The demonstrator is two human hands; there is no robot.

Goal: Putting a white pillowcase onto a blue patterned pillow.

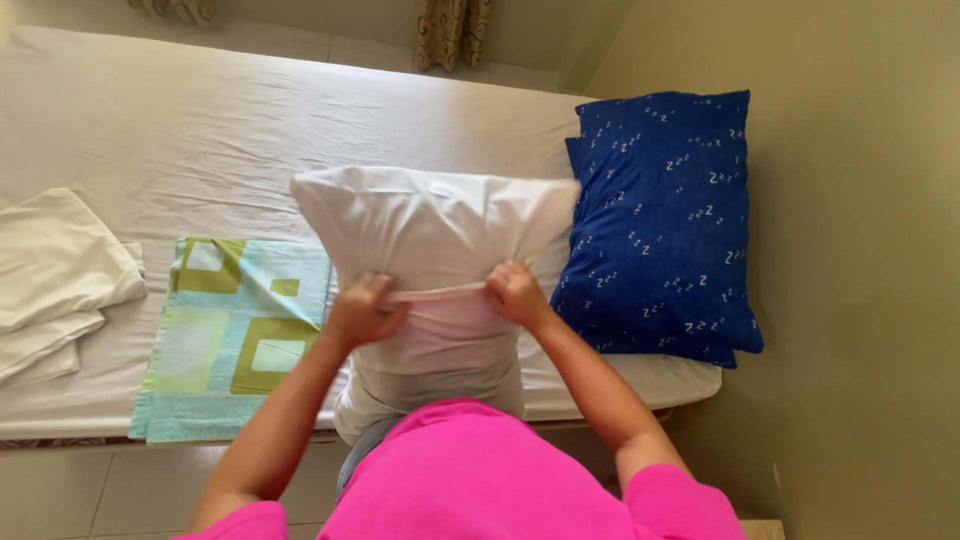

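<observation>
Both hands, left hand and right hand, fingers clenched on the pillowcase hem; white pillow just beyond them, on the bed. Casing step underway; blue pillow right.

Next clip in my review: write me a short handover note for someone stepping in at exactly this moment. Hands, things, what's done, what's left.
Left hand: shut on the open edge of the white pillowcase, at its left side.
Right hand: shut on the same edge, at its right side; the edge is stretched taut between the two hands.
The pillow inside stands against the person's body at the edge of the bed.
Done: the pillow's upper part is covered.
Left: the lower part still shows below the stretched edge.
Nearby on the bed: blue pillow at right, green-patterned folded cloth and folded white linen at left.
</observation>
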